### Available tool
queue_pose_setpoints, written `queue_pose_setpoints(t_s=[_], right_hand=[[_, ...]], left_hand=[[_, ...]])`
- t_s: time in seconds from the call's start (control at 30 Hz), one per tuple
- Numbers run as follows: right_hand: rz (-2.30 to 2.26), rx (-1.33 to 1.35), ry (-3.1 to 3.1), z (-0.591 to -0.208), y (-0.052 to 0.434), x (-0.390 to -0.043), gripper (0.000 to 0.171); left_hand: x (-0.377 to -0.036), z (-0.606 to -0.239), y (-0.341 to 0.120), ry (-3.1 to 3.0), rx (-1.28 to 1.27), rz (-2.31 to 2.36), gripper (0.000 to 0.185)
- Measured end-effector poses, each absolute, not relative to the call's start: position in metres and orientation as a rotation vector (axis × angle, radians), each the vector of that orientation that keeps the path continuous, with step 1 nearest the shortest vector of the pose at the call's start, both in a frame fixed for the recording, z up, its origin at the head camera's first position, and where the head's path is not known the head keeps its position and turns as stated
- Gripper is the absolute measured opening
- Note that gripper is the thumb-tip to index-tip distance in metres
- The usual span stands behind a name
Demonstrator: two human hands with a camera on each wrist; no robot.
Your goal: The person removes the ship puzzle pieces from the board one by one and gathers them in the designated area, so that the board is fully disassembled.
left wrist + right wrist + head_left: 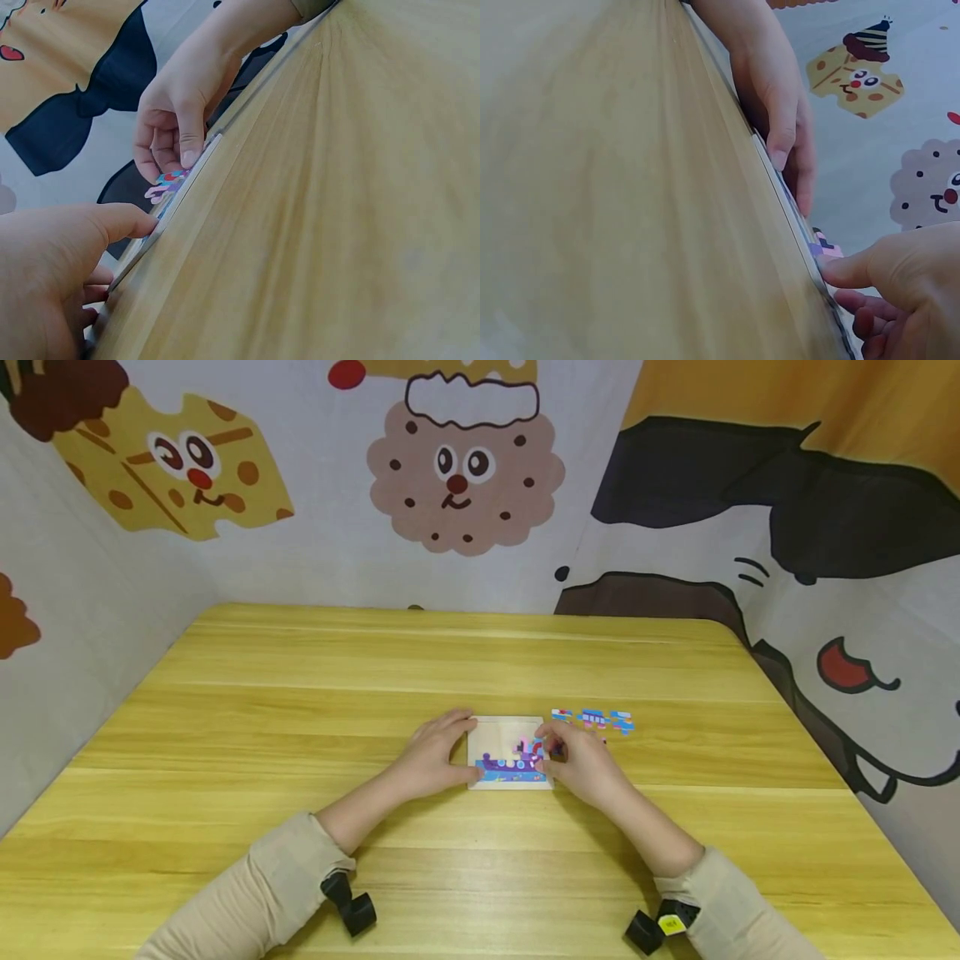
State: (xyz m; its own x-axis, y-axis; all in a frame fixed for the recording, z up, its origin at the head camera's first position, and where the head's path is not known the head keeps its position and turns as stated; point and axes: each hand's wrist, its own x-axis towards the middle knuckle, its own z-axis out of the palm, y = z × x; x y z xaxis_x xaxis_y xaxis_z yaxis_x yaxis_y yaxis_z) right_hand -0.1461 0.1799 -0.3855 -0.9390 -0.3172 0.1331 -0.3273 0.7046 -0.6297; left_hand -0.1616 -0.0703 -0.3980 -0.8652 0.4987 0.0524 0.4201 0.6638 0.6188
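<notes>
Hands meet frame centre over puzzle tray on wooden table. Left hand fingers straight, bracing tray's left edge. Right hand curled, pinching pink piece inside tray. Loose blue pieces just right.

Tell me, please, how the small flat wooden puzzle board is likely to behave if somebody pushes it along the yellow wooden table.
The small flat wooden puzzle board looks thin and stiff, so it would probably slide flat rather than bend or tip. It seems light: the left hand steadies its edge. Pieces already seated at the right hand might lift out if jolted.
</notes>
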Motion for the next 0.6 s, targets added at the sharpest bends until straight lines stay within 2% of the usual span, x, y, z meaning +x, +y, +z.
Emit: queue_pose_setpoints(t_s=[0.6], right_hand=[[1.100,0.555,-2.809,-0.3853,0.1798,-0.1418,0.031]], left_hand=[[-0.1612,-0.3974,-0.0714,2.746,0.759,0.979,0.079]])
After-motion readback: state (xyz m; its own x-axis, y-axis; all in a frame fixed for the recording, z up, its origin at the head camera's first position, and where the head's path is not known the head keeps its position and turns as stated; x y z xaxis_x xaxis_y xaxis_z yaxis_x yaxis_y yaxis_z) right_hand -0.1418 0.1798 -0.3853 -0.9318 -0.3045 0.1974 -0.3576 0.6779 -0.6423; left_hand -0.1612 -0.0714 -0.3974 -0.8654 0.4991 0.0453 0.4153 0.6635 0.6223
